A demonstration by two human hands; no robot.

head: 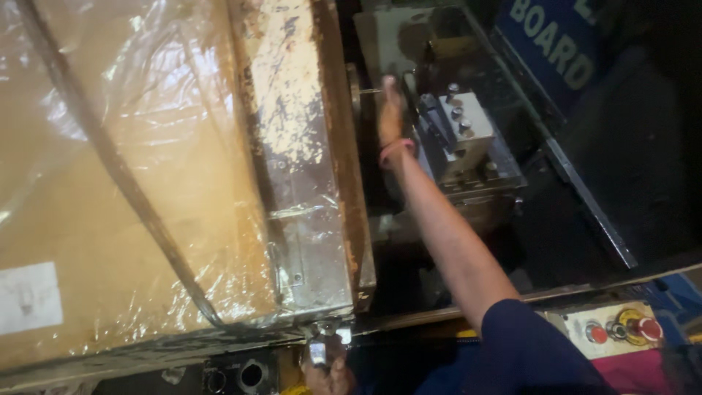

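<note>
My right hand (390, 110) is stretched far forward into the lathe, fingers straight and close together, palm flat, lying against the thin round workpiece (368, 91) that sticks out from the chuck area behind the rusty guard cover (307, 146). It grips nothing; it is an open hand resting on or just beside the bar, a pink band at the wrist. Whether the fingertips truly touch the bar I cannot tell, since the frame is blurred there.

My left hand (327, 373) is low at the bottom edge, closed around a shiny metal lever (319, 350) under the front of the headstock. Only the knuckles show, so how tightly it holds I cannot judge.

Just right of the open hand stands the tool post (461, 132) with its clamping bolts on top, very near the wrist. A control box (618, 330) with red and yellow buttons sits at the lower right, beside my blue sleeve.

To do this well, I judge the flat hand should stay clear of the tool post's edges and keep the sleeve away from the spindle, while the lever hand stays firm and makes no sudden pull.
</note>
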